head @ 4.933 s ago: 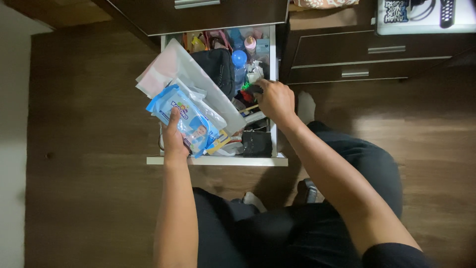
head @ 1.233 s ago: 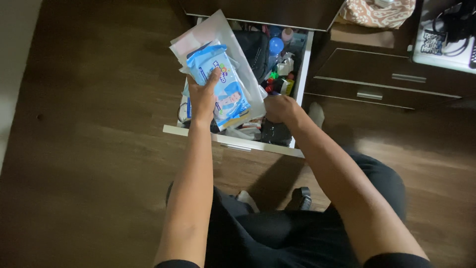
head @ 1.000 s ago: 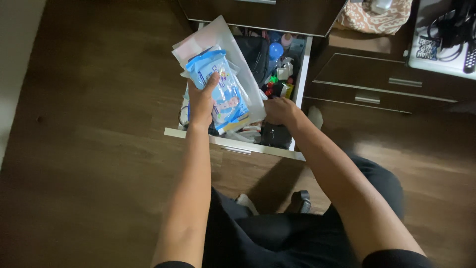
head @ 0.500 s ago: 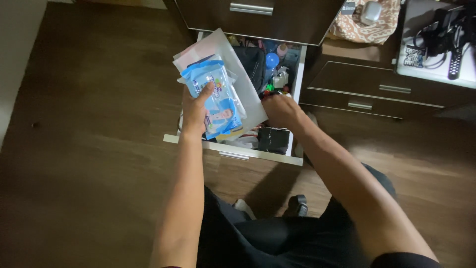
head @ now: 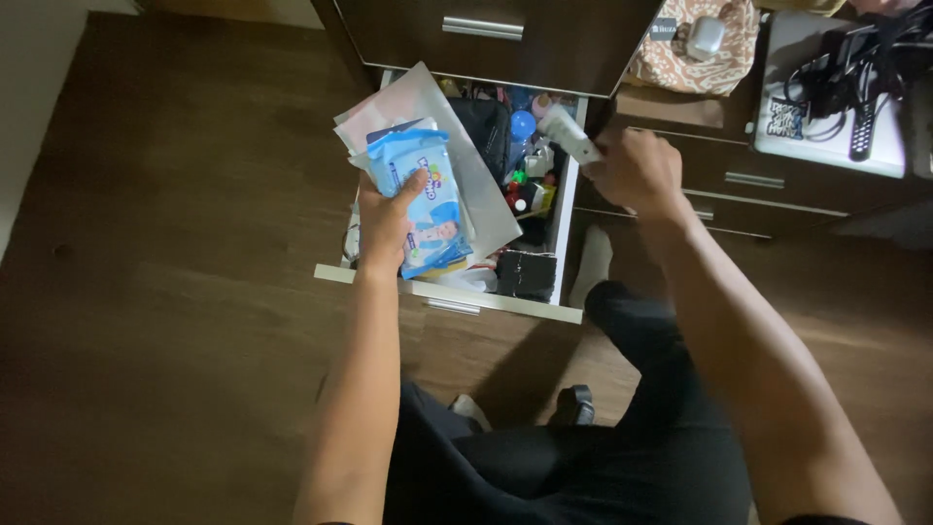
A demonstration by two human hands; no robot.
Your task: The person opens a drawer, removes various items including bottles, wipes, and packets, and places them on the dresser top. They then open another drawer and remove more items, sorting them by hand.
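Left grip (head: 386, 222): clenched round a blue wipes pack (head: 425, 199) and pale sheets (head: 428, 107), held over the open drawer (head: 457, 294).
Right grip (head: 637, 173): closed on a small white tube (head: 567, 132), beside the drawer's right edge.
Handling: pack looks soft, light, slippery film; best taken across its middle. Tube looks light, firm.
Change: half a second earlier the right grip was down in the drawer; now it is lifted out with the tube.

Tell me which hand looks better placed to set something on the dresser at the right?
The right hand, probably. It holds a white tube above the open drawer's right edge, beside the dresser top. The left hand grips a blue pack over the drawer's far side.
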